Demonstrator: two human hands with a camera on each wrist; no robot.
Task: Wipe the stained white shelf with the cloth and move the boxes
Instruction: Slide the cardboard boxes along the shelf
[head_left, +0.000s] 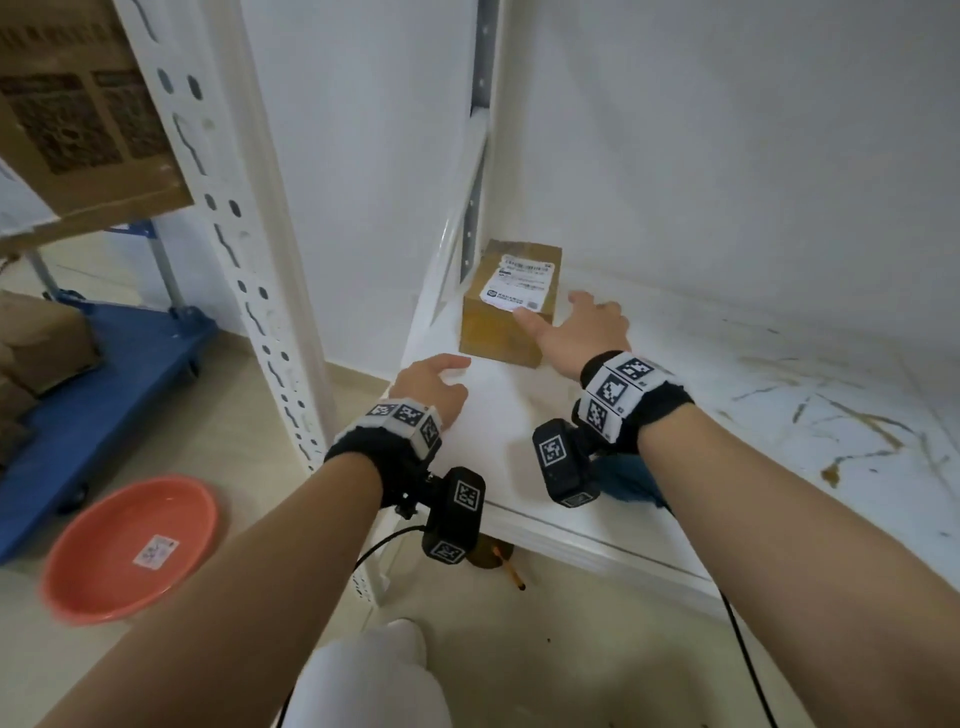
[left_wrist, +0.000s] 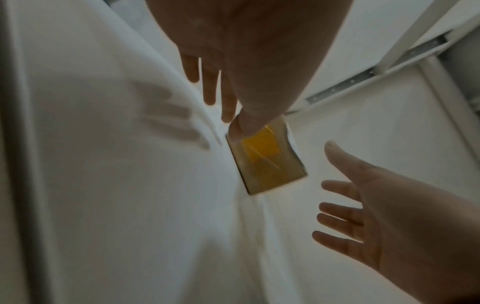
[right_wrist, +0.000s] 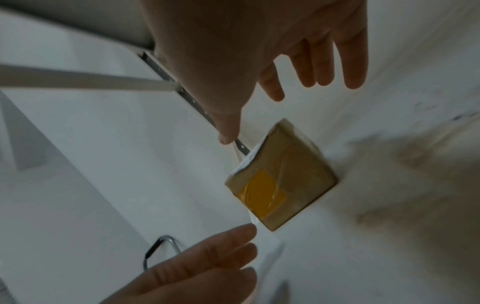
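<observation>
A small cardboard box (head_left: 511, 301) with a white label stands in the back left corner of the white shelf (head_left: 519, 415). My right hand (head_left: 571, 327) hovers at the box's front right corner with spread fingers and holds nothing. My left hand (head_left: 447, 376) hangs over the shelf's front left part, fingers relaxed and empty, short of the box. A blue cloth (head_left: 628, 478) lies on the shelf under my right forearm. In the left wrist view the box (left_wrist: 267, 156) sits between the left hand (left_wrist: 228, 111) and the right hand (left_wrist: 363, 205). The right wrist view shows the right hand (right_wrist: 272, 92) above the box (right_wrist: 280, 179).
Brown stains (head_left: 831, 441) streak the shelf's right half. A perforated white upright (head_left: 249, 260) stands left of the shelf. An orange basin (head_left: 130, 545) lies on the floor, beside a blue cart (head_left: 104, 395) carrying boxes. A large carton (head_left: 78, 104) sits on the upper left rack.
</observation>
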